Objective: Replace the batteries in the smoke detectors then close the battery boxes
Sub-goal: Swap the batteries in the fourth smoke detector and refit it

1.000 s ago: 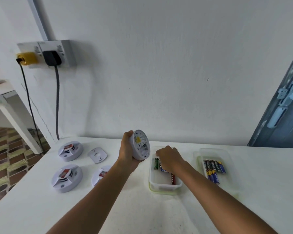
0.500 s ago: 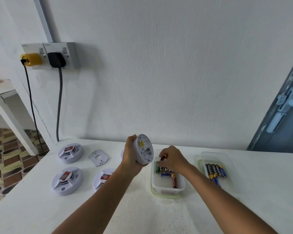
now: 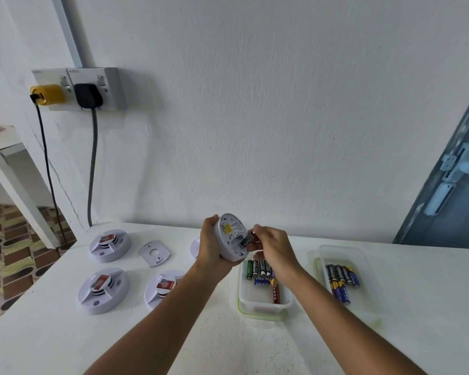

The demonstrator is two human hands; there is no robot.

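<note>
My left hand [image 3: 211, 246] grips a round white smoke detector [image 3: 231, 234] on edge above the table, its back side with a yellow label turned toward my right hand. My right hand [image 3: 272, 246] pinches a dark battery [image 3: 247, 240] whose lower end touches the detector's open battery slot. Below my right hand stands a green-rimmed white tub [image 3: 263, 300] holding several loose batteries. A clear tray [image 3: 344, 255] to the right holds several black and blue batteries [image 3: 341, 280].
Three more smoke detectors lie face up on the white table at the left: one at the back [image 3: 109, 245], one in front [image 3: 103, 290], one by my left forearm [image 3: 164, 288]. A loose white cover plate [image 3: 154, 253] lies between them. Two cables [image 3: 92, 169] hang from wall sockets.
My right hand lifted out of the green-rimmed tub with a battery and brought it up against the back of the detector. My left hand turned the detector a little.
</note>
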